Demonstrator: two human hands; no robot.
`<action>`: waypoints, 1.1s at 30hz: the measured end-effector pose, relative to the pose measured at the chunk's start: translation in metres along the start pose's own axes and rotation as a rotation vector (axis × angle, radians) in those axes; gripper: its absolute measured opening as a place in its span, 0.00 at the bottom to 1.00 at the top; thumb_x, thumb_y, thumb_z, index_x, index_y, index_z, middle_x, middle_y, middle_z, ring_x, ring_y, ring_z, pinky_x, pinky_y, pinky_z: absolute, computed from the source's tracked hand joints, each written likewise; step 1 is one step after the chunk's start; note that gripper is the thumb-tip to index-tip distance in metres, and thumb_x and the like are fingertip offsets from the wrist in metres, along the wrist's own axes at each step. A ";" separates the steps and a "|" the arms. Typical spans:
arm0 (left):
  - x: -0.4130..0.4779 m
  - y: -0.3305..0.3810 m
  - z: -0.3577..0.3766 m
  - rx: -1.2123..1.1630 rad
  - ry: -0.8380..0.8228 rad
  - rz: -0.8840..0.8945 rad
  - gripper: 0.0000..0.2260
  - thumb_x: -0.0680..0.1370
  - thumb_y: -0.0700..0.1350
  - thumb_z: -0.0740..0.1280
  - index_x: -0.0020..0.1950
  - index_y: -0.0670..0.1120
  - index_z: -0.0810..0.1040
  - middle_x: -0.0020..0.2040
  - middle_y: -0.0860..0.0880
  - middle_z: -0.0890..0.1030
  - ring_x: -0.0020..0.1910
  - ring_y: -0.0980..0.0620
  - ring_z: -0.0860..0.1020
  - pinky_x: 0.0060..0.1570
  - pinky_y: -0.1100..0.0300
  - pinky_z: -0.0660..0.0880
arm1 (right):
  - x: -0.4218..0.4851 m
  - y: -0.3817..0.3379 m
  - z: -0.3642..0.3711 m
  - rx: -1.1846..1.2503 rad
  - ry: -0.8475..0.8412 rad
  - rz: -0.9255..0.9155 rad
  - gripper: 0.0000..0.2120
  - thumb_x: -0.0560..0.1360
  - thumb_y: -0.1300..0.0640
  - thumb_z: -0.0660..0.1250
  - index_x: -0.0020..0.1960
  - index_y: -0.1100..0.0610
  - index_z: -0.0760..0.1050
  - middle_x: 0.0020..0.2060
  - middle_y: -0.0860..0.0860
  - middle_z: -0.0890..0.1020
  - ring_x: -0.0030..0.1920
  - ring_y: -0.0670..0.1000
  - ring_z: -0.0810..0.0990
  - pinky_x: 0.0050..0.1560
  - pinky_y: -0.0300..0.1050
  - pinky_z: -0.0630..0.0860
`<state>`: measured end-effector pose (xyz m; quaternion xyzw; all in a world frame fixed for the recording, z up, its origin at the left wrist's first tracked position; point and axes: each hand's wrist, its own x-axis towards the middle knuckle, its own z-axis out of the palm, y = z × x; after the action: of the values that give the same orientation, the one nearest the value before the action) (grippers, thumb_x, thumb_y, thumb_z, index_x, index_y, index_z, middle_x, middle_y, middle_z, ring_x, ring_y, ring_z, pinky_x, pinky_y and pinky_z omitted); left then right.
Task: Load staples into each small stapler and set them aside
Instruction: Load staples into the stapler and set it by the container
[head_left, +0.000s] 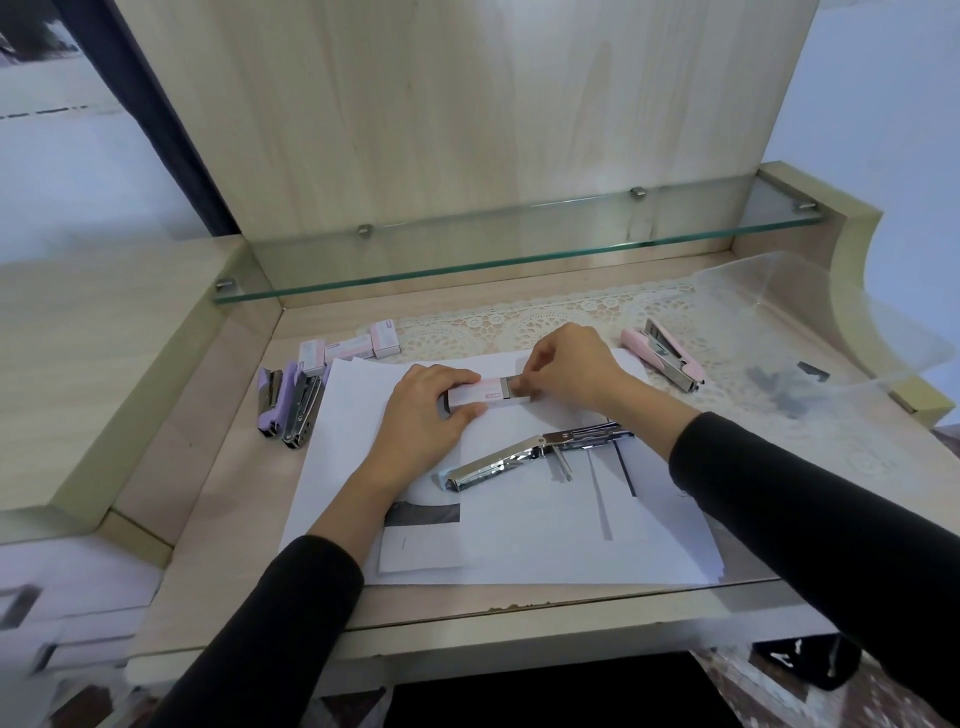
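Pinching the grey inner drawer (506, 388) at the right end of the staple box (470, 397) with the fingers (531, 375) of the right hand (571, 364), and pressing the sleeve flat to the paper (519, 551) under the curled fingers and thumb of the left hand (426, 410), presumably to steady it for sliding the drawer out. Resting the chrome stapler (519, 453) swung open just beside, on the same sheets on the bench (218, 519), seemingly ready to take a strip. Parking two purple staplers (283, 405) at the left and a pink stapler (667, 358) well apart at the right, loaded or not impossible to tell.
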<state>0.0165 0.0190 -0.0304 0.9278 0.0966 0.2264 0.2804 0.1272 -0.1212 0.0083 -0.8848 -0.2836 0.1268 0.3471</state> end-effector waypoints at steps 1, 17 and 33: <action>0.000 0.000 0.000 -0.001 0.001 0.002 0.13 0.71 0.43 0.72 0.55 0.45 0.80 0.52 0.49 0.81 0.50 0.53 0.72 0.49 0.68 0.65 | 0.001 0.000 0.000 0.004 -0.003 0.009 0.06 0.67 0.58 0.74 0.34 0.58 0.80 0.27 0.44 0.74 0.31 0.42 0.71 0.30 0.36 0.67; -0.001 0.002 0.001 0.003 0.007 0.013 0.13 0.71 0.42 0.72 0.55 0.44 0.80 0.51 0.47 0.81 0.52 0.49 0.73 0.50 0.67 0.64 | 0.006 -0.012 0.008 -0.090 -0.021 0.180 0.17 0.66 0.56 0.75 0.29 0.62 0.69 0.26 0.53 0.71 0.27 0.51 0.68 0.26 0.41 0.65; -0.001 0.001 -0.001 0.000 -0.002 0.000 0.13 0.72 0.43 0.72 0.56 0.45 0.80 0.53 0.48 0.81 0.53 0.50 0.73 0.53 0.63 0.67 | 0.016 -0.011 0.002 -0.089 -0.101 0.223 0.20 0.63 0.55 0.77 0.49 0.64 0.79 0.46 0.56 0.82 0.49 0.55 0.79 0.49 0.44 0.77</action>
<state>0.0152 0.0180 -0.0293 0.9279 0.0964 0.2254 0.2808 0.1346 -0.1046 0.0139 -0.9180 -0.2058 0.1962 0.2764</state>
